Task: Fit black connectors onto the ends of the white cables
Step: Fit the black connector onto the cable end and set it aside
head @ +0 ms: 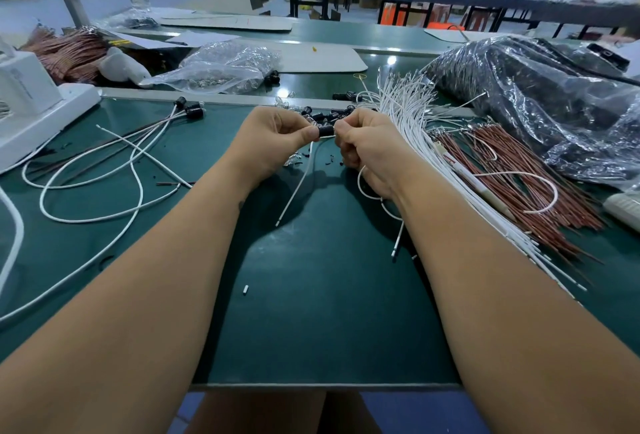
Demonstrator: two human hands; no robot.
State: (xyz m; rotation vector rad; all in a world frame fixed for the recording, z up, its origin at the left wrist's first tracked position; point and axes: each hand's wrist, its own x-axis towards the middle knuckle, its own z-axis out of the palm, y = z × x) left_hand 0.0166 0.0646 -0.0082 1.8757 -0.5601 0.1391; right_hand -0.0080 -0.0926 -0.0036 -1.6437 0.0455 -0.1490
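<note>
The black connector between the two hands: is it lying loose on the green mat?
No, the black connector is held above the green mat, pinched between the left hand and the right hand.

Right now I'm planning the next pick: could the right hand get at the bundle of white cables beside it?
Probably yes: the bundle of white cables lies uncovered just beside the right hand, but that hand is pinching a white cable at the black connector.

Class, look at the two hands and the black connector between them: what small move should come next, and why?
Probably push the white cable further into the connector. The left hand and right hand both pinch it, and the cable hangs loose below.
</note>
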